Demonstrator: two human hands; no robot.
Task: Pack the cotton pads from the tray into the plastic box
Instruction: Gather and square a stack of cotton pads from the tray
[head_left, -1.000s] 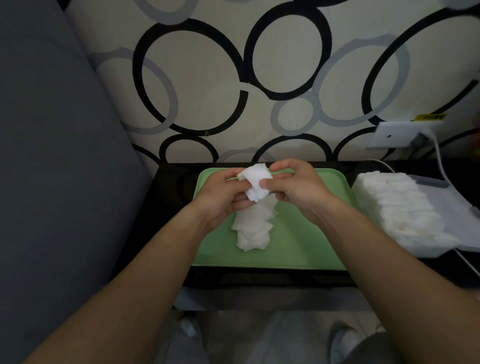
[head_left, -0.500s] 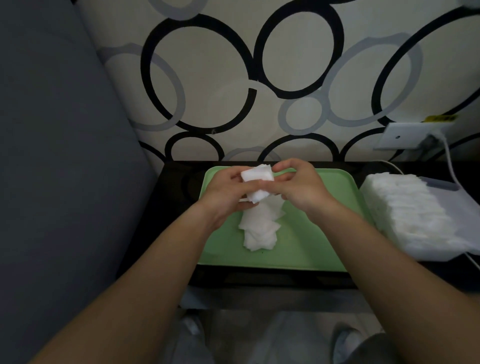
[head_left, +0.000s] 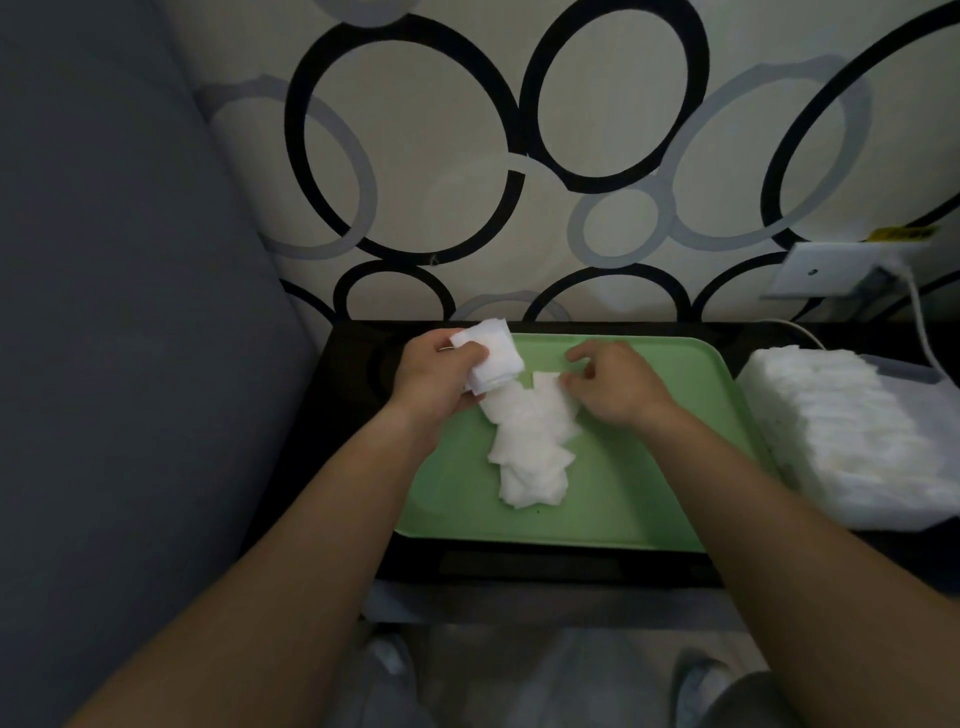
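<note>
Your left hand (head_left: 441, 374) grips a small stack of pads (head_left: 491, 356), your right hand (head_left: 608, 384) curls at the far end of the loose pile (head_left: 530, 441) on the tray (head_left: 649, 493), pinch unclear, with the box (head_left: 857, 441) off to its right.

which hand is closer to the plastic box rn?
Right. The right hand is over the green tray's middle, the plastic box off to its right. The left hand grips a stack of cotton pads at the tray's far-left corner, farther away.
</note>
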